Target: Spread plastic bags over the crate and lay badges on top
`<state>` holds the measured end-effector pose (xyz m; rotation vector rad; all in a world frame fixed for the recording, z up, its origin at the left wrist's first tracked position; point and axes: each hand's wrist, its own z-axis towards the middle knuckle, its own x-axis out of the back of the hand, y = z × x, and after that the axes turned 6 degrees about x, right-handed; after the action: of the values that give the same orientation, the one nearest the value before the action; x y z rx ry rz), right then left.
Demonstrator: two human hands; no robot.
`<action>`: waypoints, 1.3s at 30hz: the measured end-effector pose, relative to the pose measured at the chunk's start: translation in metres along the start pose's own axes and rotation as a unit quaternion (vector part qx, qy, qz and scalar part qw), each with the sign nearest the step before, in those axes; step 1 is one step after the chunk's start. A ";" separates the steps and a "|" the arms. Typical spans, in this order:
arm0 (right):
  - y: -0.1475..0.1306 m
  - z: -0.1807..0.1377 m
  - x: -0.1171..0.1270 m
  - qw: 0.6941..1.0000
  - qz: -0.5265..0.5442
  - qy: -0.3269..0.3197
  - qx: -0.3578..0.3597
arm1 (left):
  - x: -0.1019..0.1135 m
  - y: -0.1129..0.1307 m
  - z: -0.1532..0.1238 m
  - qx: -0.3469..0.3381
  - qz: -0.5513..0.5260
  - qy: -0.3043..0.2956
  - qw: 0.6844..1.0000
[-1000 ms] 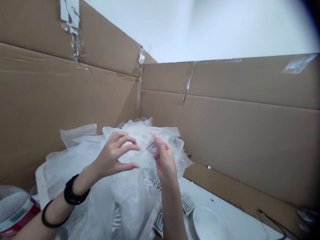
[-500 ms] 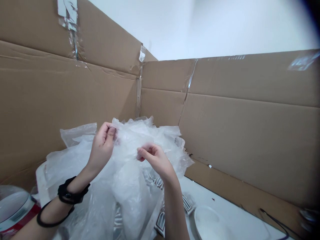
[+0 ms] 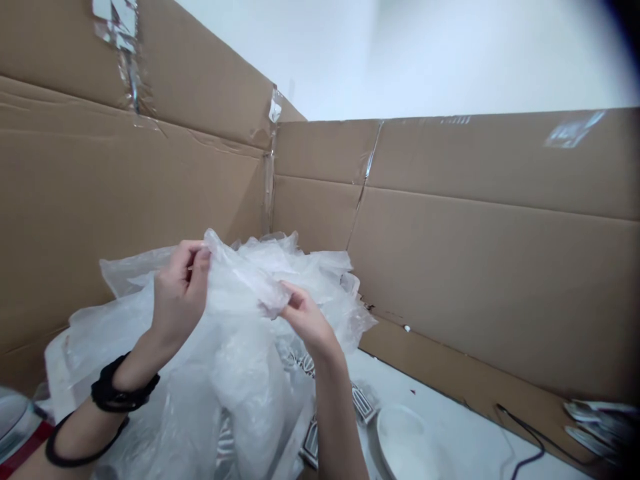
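Left hand [image 3: 180, 287] has scooted away from the right hand [image 3: 305, 317] since a second ago, both now pinching some cloudy plastic [image 3: 237, 273] between them, just above the plastic pile [image 3: 250, 383].

Milky, see-through white on the plastic film [image 3: 240, 275] and plastic heap [image 3: 250, 387]. Plain brown on the cardboard [image 3: 475, 267], bluish white on the far wall [image 3: 325, 53]. Black on the wristbands [image 3: 117, 398], left, and the cable [image 3: 535, 437], near right. Red banding on the container [image 3: 25, 450], near left.
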<state>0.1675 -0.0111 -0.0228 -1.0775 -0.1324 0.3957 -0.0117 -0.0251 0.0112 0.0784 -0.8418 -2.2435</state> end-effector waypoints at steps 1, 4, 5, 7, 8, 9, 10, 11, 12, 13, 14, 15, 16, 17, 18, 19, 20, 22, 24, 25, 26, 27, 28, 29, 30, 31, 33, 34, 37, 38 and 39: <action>0.001 0.000 0.007 0.998 0.057 0.030 0.003 | 0.002 0.000 0.002 -0.010 0.013 0.003 1.000; 0.000 -0.003 0.033 0.958 0.166 0.230 0.045 | 0.009 0.002 0.011 0.034 -0.002 -0.018 0.999; -0.002 -0.006 0.041 0.933 0.163 0.312 0.075 | 0.012 0.003 0.014 0.061 -0.010 -0.068 0.996; -0.008 -0.009 0.055 0.878 0.102 0.446 0.138 | 0.019 0.005 0.017 0.077 -0.006 -0.253 0.964; -0.011 -0.008 0.060 0.853 0.050 0.493 0.167 | 0.023 0.006 0.017 0.063 0.009 -0.362 0.930; -0.014 -0.005 0.063 0.830 -0.010 0.524 0.192 | 0.026 0.007 0.015 0.040 0.027 -0.455 0.889; -0.016 0.000 0.065 0.810 -0.074 0.541 0.213 | 0.028 0.008 0.012 0.014 0.048 -0.522 0.852; -0.017 0.008 0.066 0.794 -0.141 0.544 0.233 | 0.029 0.009 0.007 -0.007 0.068 -0.562 0.825; -0.015 0.019 0.066 0.781 -0.210 0.532 0.252 | 0.029 0.010 0.002 -0.019 0.084 -0.581 0.809; -0.011 0.031 0.067 0.774 -0.281 0.503 0.262 | 0.027 0.010 -0.004 -0.023 0.095 -0.592 0.800; -0.006 0.044 0.066 0.778 -0.349 0.455 0.257 | 0.025 0.010 -0.009 -0.021 0.101 -0.597 0.796; 0.002 0.057 0.066 0.792 -0.416 0.383 0.231 | 0.022 0.010 -0.014 -0.019 0.104 -0.598 0.794; 0.011 0.068 0.066 0.809 -0.474 0.295 0.184 | 0.019 0.010 -0.018 -0.018 0.104 -0.596 0.796; 0.020 0.077 0.065 0.821 -0.516 0.206 0.129 | 0.016 0.010 -0.020 -0.022 0.101 -0.590 0.801; 0.029 0.082 0.063 0.827 -0.541 0.131 0.079 | 0.013 0.010 -0.022 -0.030 0.096 -0.581 0.808; 0.035 0.084 0.060 0.830 -0.551 0.078 0.044 | 0.012 0.010 -0.023 -0.040 0.090 -0.572 0.815; 0.040 0.082 0.056 0.834 -0.548 0.048 0.030 | 0.011 0.010 -0.022 -0.051 0.082 -0.564 0.820; 0.038 0.068 0.045 0.861 -0.504 0.037 0.055 | 0.014 0.010 -0.019 -0.060 0.070 -0.556 0.826; 0.024 0.048 0.030 0.906 -0.410 0.040 0.097 | 0.020 0.011 -0.013 -0.060 0.064 -0.545 0.834; 0.014 0.037 0.022 0.930 -0.348 0.042 0.112 | 0.024 0.012 -0.009 -0.063 0.061 -0.531 0.843; 0.004 0.027 0.015 0.952 -0.282 0.035 0.115 | 0.027 0.013 -0.006 -0.068 0.055 -0.511 0.855; -0.007 0.018 0.008 0.970 -0.216 0.011 0.110 | 0.030 0.015 -0.002 -0.072 0.047 -0.487 0.869; -0.017 0.011 0.002 0.982 -0.157 -0.027 0.098 | 0.032 0.017 0.001 -0.074 0.036 -0.464 0.882; -0.025 0.005 -0.002 0.988 -0.111 -0.064 0.084 | 0.034 0.020 0.004 -0.068 0.024 -0.441 0.895; -0.031 0.000 -0.007 0.989 -0.084 -0.095 0.073 | 0.034 0.022 0.007 -0.054 0.013 -0.420 0.906; -0.035 -0.003 -0.010 0.989 -0.077 -0.110 0.066 | 0.033 0.025 0.009 -0.037 0.003 -0.402 0.915; -0.035 -0.006 -0.016 0.990 -0.104 -0.079 0.060 | 0.029 0.030 0.012 0.000 -0.019 -0.368 0.930; -0.033 -0.007 -0.019 0.991 -0.116 -0.048 0.057 | 0.025 0.032 0.012 0.017 -0.036 -0.350 0.936; -0.024 -0.005 -0.022 0.996 -0.074 0.038 0.027 | 0.015 0.029 0.012 0.077 -0.104 -0.286 0.950; -0.022 -0.004 -0.022 0.997 -0.048 0.056 0.014 | 0.012 0.025 0.012 0.103 -0.128 -0.259 0.952; -0.020 -0.003 -0.020 0.997 -0.029 0.068 0.002 | 0.009 0.020 0.013 0.130 -0.153 -0.229 0.953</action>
<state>0.1548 -0.0296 -0.0052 -1.0901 -0.0420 0.2698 -0.0097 -0.0344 0.0346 -0.2119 -1.4586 -2.4650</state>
